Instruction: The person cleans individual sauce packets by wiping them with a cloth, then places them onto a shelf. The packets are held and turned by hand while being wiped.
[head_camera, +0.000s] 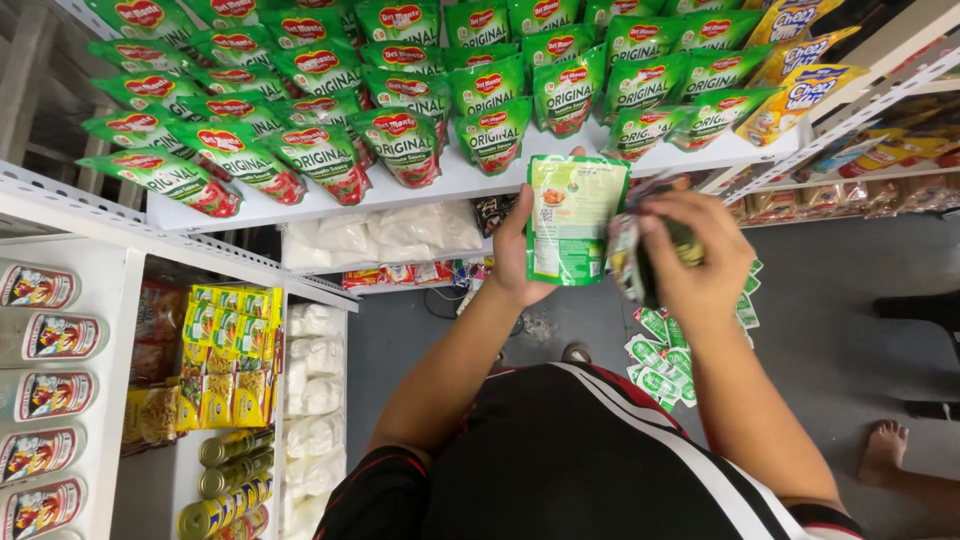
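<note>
at centre frame the left hand (515, 262) clamped a green sauce pouch (572, 215) upright from behind, while the right hand (700, 262) closed on more green pouches (632, 262) just beside it. a flat, square grip suited matching the pouch rows (400, 110) on the white shelf (470, 185) above.

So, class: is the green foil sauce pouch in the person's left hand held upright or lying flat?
Upright. The green foil sauce pouch stands on end in the left hand, its flat printed face toward the camera.
</note>
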